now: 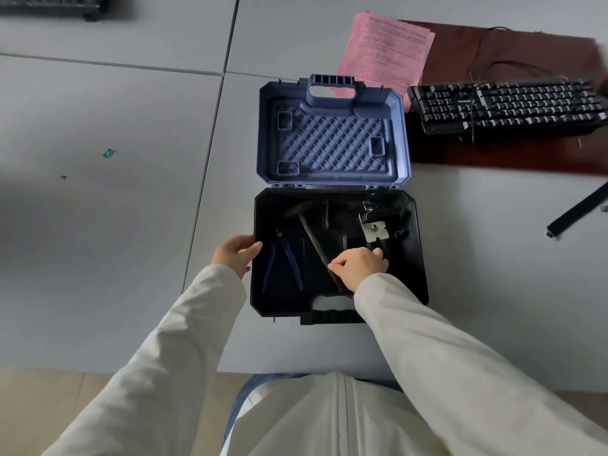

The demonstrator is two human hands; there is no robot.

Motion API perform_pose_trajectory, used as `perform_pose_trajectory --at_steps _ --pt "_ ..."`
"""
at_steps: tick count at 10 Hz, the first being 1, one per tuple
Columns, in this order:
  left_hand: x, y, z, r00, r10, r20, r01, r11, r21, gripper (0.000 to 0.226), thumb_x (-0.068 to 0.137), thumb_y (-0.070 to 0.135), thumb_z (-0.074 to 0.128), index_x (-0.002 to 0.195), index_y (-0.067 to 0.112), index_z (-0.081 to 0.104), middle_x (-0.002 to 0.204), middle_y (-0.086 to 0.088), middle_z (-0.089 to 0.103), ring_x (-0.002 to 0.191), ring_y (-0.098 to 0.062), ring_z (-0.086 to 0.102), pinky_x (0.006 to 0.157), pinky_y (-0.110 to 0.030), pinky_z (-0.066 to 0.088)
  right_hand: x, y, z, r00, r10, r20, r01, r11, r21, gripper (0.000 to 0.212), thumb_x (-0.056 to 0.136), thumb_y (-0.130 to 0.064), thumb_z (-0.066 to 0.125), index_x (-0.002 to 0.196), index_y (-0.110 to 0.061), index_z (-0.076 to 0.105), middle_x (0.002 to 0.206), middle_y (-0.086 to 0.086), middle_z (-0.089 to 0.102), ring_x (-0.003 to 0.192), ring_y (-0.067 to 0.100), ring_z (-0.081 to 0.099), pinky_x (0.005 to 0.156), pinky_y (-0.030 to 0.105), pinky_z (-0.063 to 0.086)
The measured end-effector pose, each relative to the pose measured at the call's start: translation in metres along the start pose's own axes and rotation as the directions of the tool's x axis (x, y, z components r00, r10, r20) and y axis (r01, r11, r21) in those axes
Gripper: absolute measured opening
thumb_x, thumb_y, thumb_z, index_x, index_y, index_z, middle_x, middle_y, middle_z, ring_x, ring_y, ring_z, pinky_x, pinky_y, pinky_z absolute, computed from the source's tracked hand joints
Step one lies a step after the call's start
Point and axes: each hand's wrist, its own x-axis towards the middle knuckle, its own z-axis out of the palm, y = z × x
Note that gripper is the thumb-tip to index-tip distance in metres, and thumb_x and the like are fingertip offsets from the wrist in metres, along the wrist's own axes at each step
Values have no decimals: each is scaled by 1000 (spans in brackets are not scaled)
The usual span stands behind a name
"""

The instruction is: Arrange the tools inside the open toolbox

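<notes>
The toolbox lies open on the grey table, its blue lid [332, 139] flat at the back and its black tray [416, 258] in front. Inside the tray, blue-handled pliers [283, 258] lie at the left. A hammer [307, 227] runs diagonally through the middle, head toward the back. A black tool with a silver metal plate [375, 232] lies at the right. My right hand [360, 266] is closed around the hammer's handle. My left hand [235, 253] grips the tray's left rim.
A black keyboard [506, 105] on a dark red mat [526, 54] and pink papers [388, 51] lie behind and to the right of the box. A black bar [575, 209] lies at the right. Another keyboard [52, 4] sits far left at the back.
</notes>
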Motion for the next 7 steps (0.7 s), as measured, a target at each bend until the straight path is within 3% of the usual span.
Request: perform_pose_trajectory --at_steps 3,5,6,7 --pt "0 -1 3 1000 -2 1 2 1000 -16 30 85 13 54 114 6 56 107 -4 57 101 -22 53 98 -44 44 5 4 3 996 45 -72 -44 999 16 23 83 -44 64 92 -25 73 114 5 67 118 30 43 97 38 36" --pt "0 -1 4 1000 0 -5 0 1000 -12 31 85 14 54 114 6 56 107 -5 57 101 -22 53 97 -43 45 11 0 9 994 43 -101 -55 990 -126 32 82 -46 65 103 -23 72 120 3 63 123 28 39 98 36 34" --pt "-3 1 4 1000 -15 5 15 1000 4 31 85 14 54 115 6 56 107 -6 57 106 -25 54 98 -43 45 11 0 8 997 51 -57 -57 992 -116 34 82 -47 64 104 -23 72 121 4 64 124 29 39 100 37 34" --pt "-1 6 5 1000 -17 -26 20 995 93 34 85 15 54 118 6 54 117 -11 60 105 -26 55 97 -41 45 10 1 -1 1000 21 -10 -21 999 25 32 81 -50 63 98 -25 73 116 3 66 122 30 41 100 38 35"
